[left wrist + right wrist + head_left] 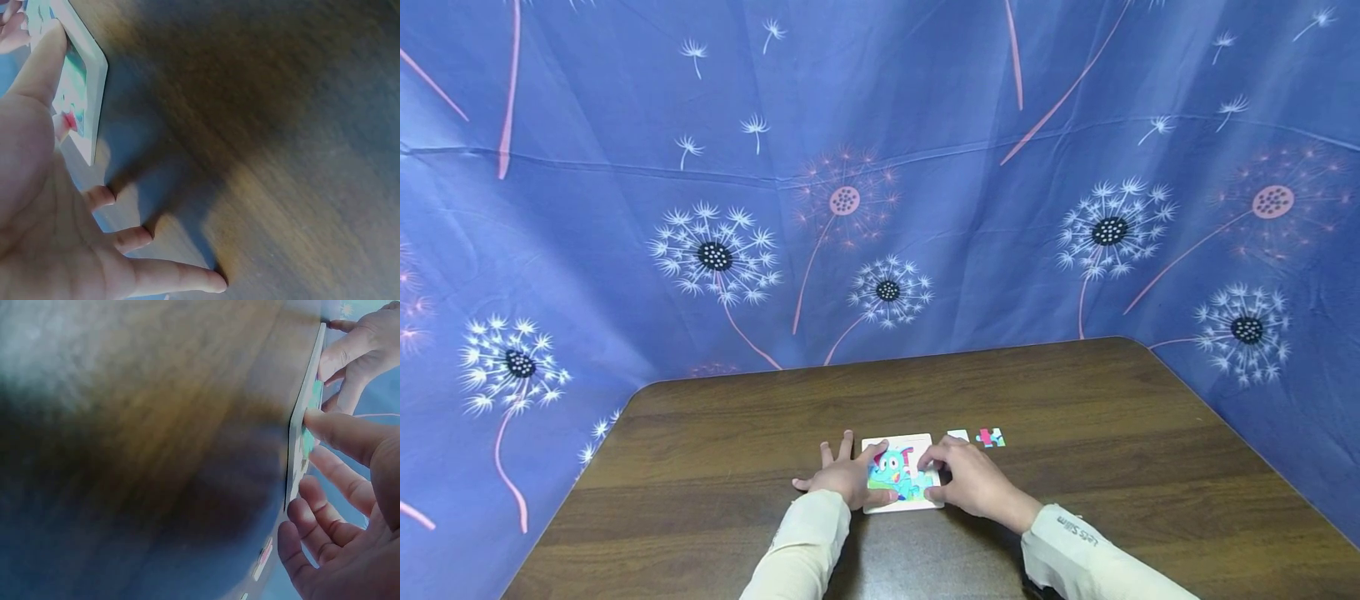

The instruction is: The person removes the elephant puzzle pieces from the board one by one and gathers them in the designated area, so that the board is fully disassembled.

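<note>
Your left grip (841, 477) is resting spread and unclenched, thumb and forefinger touching the puzzle board (904, 506), which is lying on the bench (730, 433). Your right grip (973, 482) is touching its right side; whether it is pinching anything, I cannot tell.

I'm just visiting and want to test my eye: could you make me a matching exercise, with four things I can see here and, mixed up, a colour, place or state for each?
1. jigsaw puzzle
2. rightmost loose jigsaw piece
3. tabletop
4. backdrop cloth

A. blue, dandelion-printed
B. touched by the left hand and the right hand
C. brown, wood-grained
D. pink, blue and white, untouched

Right pairs: 1-B; 2-D; 3-C; 4-A
</note>
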`<state>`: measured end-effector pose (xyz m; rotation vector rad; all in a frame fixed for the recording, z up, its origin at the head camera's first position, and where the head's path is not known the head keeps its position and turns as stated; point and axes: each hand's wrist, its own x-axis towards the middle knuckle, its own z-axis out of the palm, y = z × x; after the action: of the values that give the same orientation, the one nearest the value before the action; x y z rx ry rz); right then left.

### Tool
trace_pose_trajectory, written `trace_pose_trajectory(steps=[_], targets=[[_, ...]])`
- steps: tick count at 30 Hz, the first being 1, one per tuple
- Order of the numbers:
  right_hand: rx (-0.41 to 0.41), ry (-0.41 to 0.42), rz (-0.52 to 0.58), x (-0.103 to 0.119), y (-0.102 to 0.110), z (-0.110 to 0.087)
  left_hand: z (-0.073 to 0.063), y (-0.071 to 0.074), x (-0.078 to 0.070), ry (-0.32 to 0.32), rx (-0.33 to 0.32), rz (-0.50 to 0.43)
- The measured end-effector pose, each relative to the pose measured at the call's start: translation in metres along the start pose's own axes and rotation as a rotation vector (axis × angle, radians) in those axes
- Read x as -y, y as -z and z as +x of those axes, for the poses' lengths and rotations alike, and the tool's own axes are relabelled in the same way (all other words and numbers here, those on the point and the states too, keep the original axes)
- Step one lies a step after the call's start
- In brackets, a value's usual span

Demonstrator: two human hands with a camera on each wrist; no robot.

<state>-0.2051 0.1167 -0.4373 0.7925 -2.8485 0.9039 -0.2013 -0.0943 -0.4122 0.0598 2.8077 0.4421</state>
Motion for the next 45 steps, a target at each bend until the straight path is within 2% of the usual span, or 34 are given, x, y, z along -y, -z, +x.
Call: trace_pose_trajectory(steps=[9,24,31,45], targets=[[-0.022,0.043,-0.019,-0.003,0.000,-0.001,0.001,-0.002,0.000,-0.010,-0.007,0.007],[-0.005,0.030,-0.081,-0.006,0.002,0.000,0.000,-0.004,0.000,-0.009,0.002,0.012],[-0.030,0.050,-0.097,-0.009,0.000,0.002,0.000,-0.003,0.000,-0.005,0.009,0.013],[-0.033,0.014,-0.050,-0.009,0.013,0.003,0.006,-0.005,0.001,0.003,0.018,-0.001]])
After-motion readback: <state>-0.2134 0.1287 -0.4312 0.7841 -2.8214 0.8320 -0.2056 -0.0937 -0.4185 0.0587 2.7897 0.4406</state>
